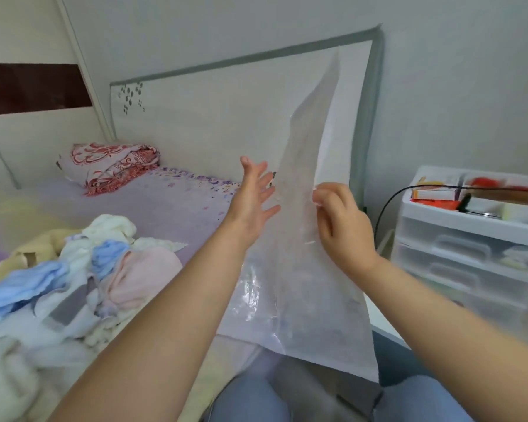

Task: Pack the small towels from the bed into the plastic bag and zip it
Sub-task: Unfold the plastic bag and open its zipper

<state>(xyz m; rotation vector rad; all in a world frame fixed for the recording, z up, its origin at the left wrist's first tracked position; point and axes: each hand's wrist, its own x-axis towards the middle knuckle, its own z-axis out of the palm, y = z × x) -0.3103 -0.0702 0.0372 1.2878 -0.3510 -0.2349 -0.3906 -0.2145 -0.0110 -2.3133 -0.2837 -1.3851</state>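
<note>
Plastic bag (305, 239) pinched in my right hand (342, 220); left hand (255, 196) spread, holding nothing, should probably find the blurred mouth

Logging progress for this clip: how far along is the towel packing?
Done: nothing packed. The heap of small pastel towels lies on the bed. In hand: the right hand pinches the clear plastic bag upright while the open left hand reaches for it. Left: opening, filling, zipping.
</note>
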